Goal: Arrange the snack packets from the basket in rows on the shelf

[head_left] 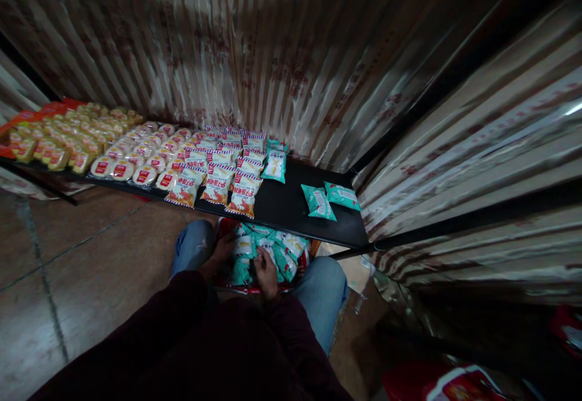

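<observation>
Three teal packets [319, 202] on shelf [291, 200], sheeting [291, 56] behind

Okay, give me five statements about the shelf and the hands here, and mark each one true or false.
1. The left hand and right hand are down by teal bags in a red-rimmed container. True.
2. Two teal packs lie near the right end of the shelf. True.
3. The shelf is white. False: it is black.
4. The round packs are right of the orange-and-white bags. False: they are to the left.
5. The sleeves are bright yellow. False: they are dark.
</observation>
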A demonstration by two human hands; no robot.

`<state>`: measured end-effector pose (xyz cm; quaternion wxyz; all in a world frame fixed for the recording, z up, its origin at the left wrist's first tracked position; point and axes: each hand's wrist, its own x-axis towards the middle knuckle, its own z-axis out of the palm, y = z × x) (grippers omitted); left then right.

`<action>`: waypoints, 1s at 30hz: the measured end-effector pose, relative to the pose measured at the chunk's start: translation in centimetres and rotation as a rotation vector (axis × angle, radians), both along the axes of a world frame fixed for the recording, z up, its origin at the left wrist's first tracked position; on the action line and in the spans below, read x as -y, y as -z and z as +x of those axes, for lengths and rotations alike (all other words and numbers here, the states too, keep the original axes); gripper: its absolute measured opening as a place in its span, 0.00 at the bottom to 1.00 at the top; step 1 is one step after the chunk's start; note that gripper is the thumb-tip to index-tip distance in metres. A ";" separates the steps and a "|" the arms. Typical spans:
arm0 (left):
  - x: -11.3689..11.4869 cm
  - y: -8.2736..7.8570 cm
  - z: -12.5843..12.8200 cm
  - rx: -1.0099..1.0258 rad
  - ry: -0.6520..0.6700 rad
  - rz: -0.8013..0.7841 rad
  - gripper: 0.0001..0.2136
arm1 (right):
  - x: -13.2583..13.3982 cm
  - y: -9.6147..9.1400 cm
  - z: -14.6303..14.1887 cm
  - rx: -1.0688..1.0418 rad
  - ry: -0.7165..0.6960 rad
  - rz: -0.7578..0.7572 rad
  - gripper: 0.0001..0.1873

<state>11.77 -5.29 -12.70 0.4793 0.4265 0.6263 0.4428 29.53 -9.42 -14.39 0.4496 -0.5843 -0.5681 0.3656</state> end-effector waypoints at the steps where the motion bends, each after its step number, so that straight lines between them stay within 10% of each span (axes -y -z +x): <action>1: 0.0 -0.2 0.0 0.011 0.009 -0.010 0.11 | 0.0 0.0 0.0 -0.028 0.003 -0.020 0.21; 12: 0.5 -1.6 -0.2 0.073 0.008 -0.029 0.10 | 0.2 0.1 -0.1 -0.091 0.038 -0.149 0.35; 30: 0.5 -2.2 0.5 0.235 -0.048 -0.187 0.12 | 0.1 1.7 1.4 -0.305 0.224 -0.229 0.16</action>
